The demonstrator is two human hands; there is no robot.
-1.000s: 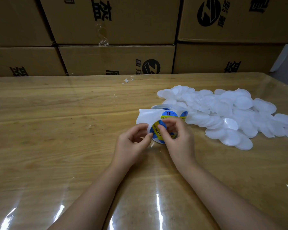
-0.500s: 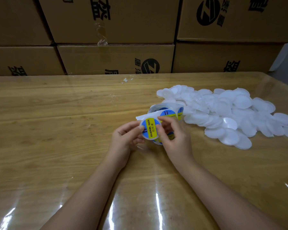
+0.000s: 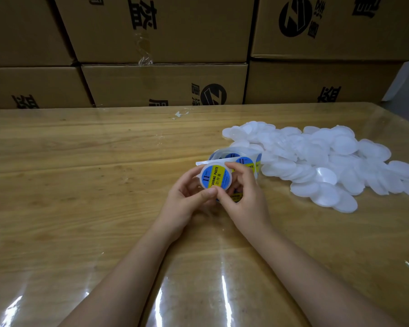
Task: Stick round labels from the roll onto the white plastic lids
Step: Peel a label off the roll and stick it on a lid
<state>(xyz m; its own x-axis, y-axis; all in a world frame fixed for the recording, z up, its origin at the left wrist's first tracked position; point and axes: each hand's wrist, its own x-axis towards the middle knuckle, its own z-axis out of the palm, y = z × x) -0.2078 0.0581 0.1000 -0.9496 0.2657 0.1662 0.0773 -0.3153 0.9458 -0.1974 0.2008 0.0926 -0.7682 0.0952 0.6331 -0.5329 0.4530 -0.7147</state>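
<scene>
Both hands meet over the middle of the wooden counter (image 3: pixel 80 175), which wears a clear glossy cover that throws back streaks of light. Between them is one white lid (image 3: pixel 215 177), tipped up so its face shows, and on that face sits a round label (image 3: pixel 216 177), blue with a yellow band reading SOLDERING PASTE. The left hand (image 3: pixel 187 201) cups the lid from below and from the left, its thumb pressed on the lower rim and the fingers curled behind. The right hand (image 3: pixel 244 199) pinches the lid from the right, index finger hooked over the top edge, thumb tucked under near the left thumb. So both hands are closed on this same lid, held a little off the surface.

Just behind the hands lies the label roll (image 3: pixel 236 159), its white backing strip trailing out to the left, with more blue and yellow labels showing on it. More of the strip peeks out below the right hand's fingers. To the right of the roll and touching it spreads a loose heap of plain white lids (image 3: pixel 321 161), overlapping one another, reaching toward the counter's right edge.

Along the back stands a wall of stacked cardboard boxes (image 3: pixel 163 86) with black printing
</scene>
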